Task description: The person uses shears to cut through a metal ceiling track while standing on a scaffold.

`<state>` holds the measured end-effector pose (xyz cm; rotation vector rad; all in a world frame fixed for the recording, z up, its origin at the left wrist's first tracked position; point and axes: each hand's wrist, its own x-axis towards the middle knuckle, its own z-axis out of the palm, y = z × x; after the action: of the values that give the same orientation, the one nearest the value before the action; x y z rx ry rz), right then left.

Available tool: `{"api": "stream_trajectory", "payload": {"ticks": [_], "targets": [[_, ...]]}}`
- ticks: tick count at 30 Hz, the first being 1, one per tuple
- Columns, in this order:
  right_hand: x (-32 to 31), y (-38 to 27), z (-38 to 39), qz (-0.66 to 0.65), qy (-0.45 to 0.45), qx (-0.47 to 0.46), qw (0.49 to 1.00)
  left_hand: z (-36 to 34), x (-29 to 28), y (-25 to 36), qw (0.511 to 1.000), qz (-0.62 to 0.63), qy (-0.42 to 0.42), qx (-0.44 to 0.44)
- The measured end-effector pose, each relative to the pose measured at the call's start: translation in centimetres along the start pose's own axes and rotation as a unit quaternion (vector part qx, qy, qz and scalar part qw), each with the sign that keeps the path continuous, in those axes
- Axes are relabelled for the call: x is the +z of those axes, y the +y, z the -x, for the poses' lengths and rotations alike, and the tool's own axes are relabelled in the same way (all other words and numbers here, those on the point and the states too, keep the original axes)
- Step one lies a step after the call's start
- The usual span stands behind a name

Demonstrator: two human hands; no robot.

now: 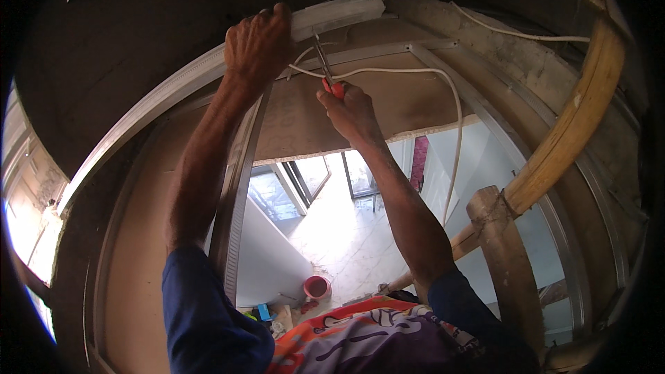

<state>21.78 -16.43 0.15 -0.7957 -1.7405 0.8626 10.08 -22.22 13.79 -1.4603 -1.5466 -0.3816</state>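
Observation:
My left hand (258, 43) is closed around a long, pale metal channel (156, 90) near its far right end. The channel bends across the upper left of the view under the dark roof. Just right of that grip, my right hand (350, 112) holds a red-handled tool (328, 73) with a long, narrow metal end. Its tip points up and lies at the underside of the channel; whether it touches I cannot tell. A white cable (409, 70) passes behind the tool and hangs down on the right.
Brown ceiling boards (142, 249) and thin metal framing (564, 235) surround an opening. Through it, far below, show a pale tiled floor (346, 242) and a pink bucket (317, 287). Tied wooden poles (571, 121) stand close by on the right.

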Motion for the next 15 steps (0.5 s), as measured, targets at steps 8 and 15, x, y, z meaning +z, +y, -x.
{"api": "stream_trajectory", "payload": {"ticks": [8, 15], "targets": [[0.0, -0.4, 0.1, 0.023, 0.007, -0.033, 0.999, 0.4, 1.1, 0.0, 1.0, 0.001, 0.0, 0.0], [0.6, 0.4, -0.8, 0.003, -0.016, 0.002, 1.0, 0.4, 1.8, 0.2, 0.998, -0.004, 0.055, 0.017]]}}
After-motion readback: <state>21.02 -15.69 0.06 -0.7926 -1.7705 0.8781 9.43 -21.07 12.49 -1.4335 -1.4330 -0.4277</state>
